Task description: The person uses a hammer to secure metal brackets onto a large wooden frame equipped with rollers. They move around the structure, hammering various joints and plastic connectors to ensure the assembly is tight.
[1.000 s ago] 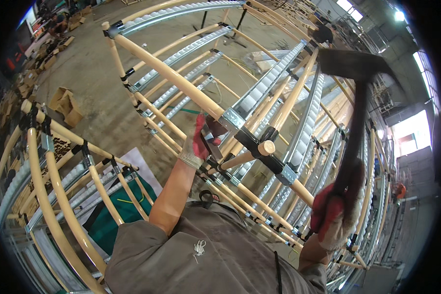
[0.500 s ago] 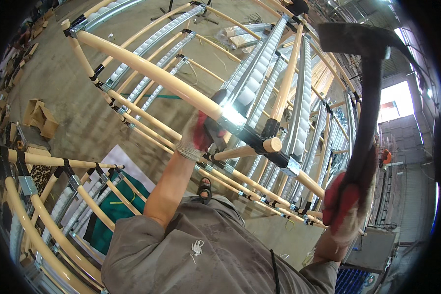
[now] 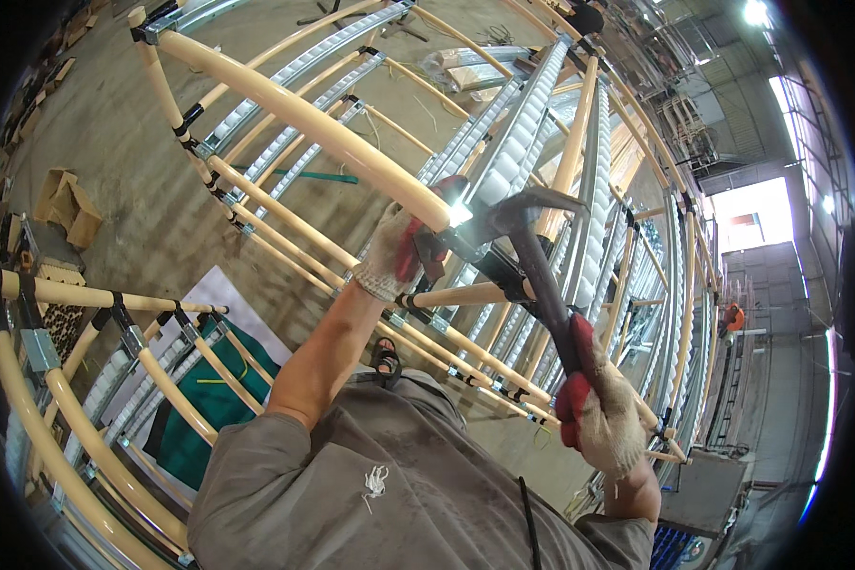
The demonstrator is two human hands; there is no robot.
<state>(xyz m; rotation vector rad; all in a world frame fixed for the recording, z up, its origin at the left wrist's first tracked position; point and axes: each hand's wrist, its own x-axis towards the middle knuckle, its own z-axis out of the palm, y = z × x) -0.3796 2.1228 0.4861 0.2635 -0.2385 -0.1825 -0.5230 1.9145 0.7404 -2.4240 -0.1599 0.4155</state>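
Note:
In a red-and-cream work glove, my right hand [image 3: 598, 408] is closed round the dark handle of a hammer [image 3: 541, 271]. The hammer's head is at a metal pipe joint on a rack of beige pipes; whether it touches cannot be told. My left hand [image 3: 399, 252], gloved alike, is closed on a dark piece [image 3: 430, 255] just below the end of a thick beige pipe [image 3: 304, 128]. What that piece is cannot be made out, as the fingers partly hide it. White roller tracks [image 3: 513, 152] run away from the joint.
A second beige pipe frame [image 3: 104, 302] with roller tracks stands at the lower left, beside a green sheet [image 3: 204, 408]. An open cardboard box [image 3: 66, 209] lies on the floor at left. Wrapped bundles [image 3: 470, 68] lie beyond the rack. Someone in orange [image 3: 733, 318] is far right.
My right hand has brought the hammer down and to the left, from raised at the upper right to the pipe joint. My left hand stays at the joint.

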